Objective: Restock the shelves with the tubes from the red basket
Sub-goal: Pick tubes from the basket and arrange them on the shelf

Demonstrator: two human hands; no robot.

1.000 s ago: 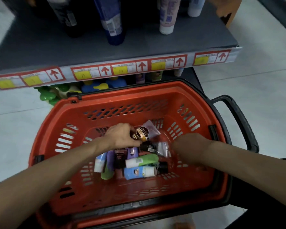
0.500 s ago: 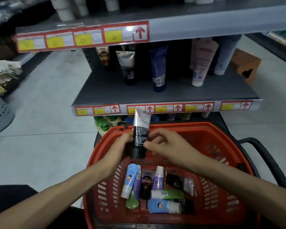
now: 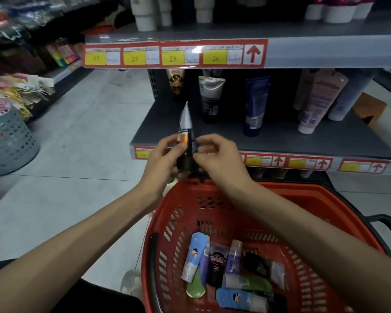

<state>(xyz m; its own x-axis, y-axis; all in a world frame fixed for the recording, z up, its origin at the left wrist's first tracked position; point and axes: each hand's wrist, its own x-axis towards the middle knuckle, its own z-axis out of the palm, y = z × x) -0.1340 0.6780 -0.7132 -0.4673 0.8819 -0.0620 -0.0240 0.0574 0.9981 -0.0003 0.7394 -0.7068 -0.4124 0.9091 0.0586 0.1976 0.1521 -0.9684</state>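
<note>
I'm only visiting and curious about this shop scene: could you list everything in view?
red basket: one, red, bottom centre
loose tubes: about nine, mixed colours, lying in the red basket
held tube: one, black with silver end, upright in front of the middle shelf
standing tubes: at least five, bronze, silver, blue, pink, on the middle shelf
price labels: several, red and yellow, along shelf edges
bin: one, grey, floor at left
left hand: one, grips the held tube
right hand: one, pinches the held tube
</note>
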